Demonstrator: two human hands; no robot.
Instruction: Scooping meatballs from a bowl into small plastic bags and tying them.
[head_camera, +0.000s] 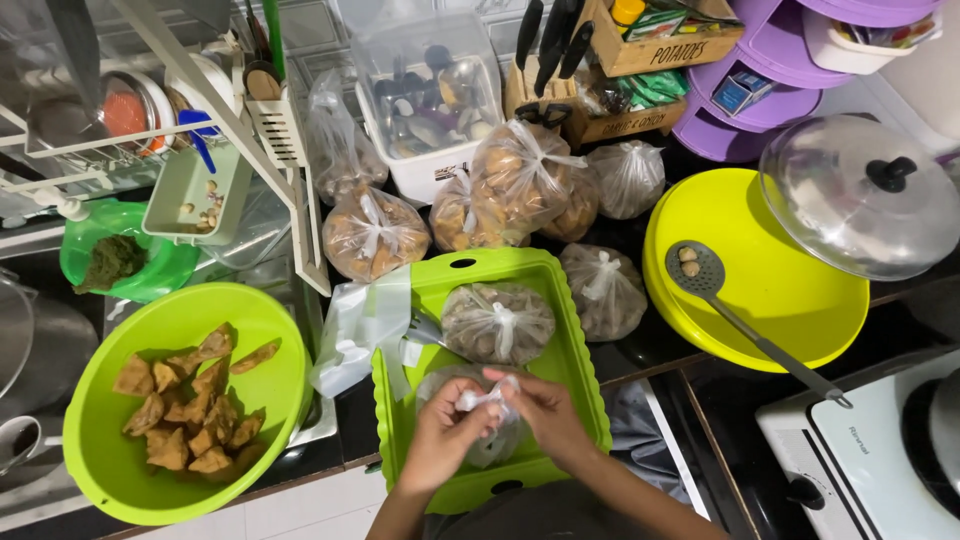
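Note:
Both hands meet over a green tray (577, 342) at the bottom centre. My left hand (446, 432) and my right hand (546, 414) pinch the twisted white neck of a clear plastic bag (488, 440) filled with brownish snacks. That bag lies in the tray's near half. A second tied bag of snacks (497, 322) rests in the tray's far half. A loose bundle of empty clear bags (360, 330) drapes over the tray's left edge.
A green bowl (95, 440) of fried golden pieces sits at the left. Several tied snack bags (520, 180) crowd the counter behind the tray. A yellow-green round tray (790, 290) holds a slotted ladle (720, 300); a glass lid (860, 195) overlaps it. A white stove (860, 450) is at the right.

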